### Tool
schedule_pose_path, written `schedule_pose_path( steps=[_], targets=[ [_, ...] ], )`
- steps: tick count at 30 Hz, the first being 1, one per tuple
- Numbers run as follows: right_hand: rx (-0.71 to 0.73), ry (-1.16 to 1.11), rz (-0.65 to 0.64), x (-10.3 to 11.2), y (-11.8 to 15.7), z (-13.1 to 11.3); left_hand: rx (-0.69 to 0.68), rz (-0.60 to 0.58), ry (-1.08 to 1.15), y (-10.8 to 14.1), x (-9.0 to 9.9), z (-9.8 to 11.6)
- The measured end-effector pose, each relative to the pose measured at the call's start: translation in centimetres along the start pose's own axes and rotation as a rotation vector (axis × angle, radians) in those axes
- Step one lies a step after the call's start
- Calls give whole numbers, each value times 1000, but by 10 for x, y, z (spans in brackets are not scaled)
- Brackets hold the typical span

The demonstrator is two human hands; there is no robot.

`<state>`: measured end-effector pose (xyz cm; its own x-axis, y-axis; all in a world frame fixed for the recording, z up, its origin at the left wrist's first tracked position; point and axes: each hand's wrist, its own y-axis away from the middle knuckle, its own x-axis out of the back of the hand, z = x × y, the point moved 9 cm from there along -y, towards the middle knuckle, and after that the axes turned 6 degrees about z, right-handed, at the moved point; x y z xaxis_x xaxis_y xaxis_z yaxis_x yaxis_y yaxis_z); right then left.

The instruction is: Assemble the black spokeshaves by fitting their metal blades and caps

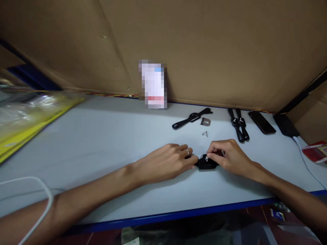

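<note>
A black spokeshave [207,164] lies on the table in front of me, its two handles mostly covered by my hands. My left hand [176,160], with a ring on one finger, is closed around its left end. With thumb and forefinger, my right hand [228,156] pinches a small silver thumbscrew [206,158] at the middle of the body. Beyond my hands lie another spokeshave [192,117], a flat slotted metal blade [205,121] and some loose silver thumbscrews [205,133]. Two more spokeshaves [238,125] rest side by side to the right, with silver screws on them.
A blurred-out upright panel [154,85] leans on the cardboard wall [204,51]. At right are a dark phone-like object [262,122] and a black box [286,125] with a white cable. Plastic packaging [30,115] covers the left side; a white cable [47,190] crosses my left forearm.
</note>
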<state>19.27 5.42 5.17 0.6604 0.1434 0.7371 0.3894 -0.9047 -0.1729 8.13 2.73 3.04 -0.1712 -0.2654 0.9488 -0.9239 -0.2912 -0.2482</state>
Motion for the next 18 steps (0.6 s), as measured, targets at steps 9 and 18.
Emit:
schedule_pose_path(
  steps=[9,18],
  targets=[
    [241,393,-57,-7,15,-18,-1,22,30,-1,3,0],
    [550,636,-48,-23,28,-37,10,38,79,-1,5,-1]
  ],
)
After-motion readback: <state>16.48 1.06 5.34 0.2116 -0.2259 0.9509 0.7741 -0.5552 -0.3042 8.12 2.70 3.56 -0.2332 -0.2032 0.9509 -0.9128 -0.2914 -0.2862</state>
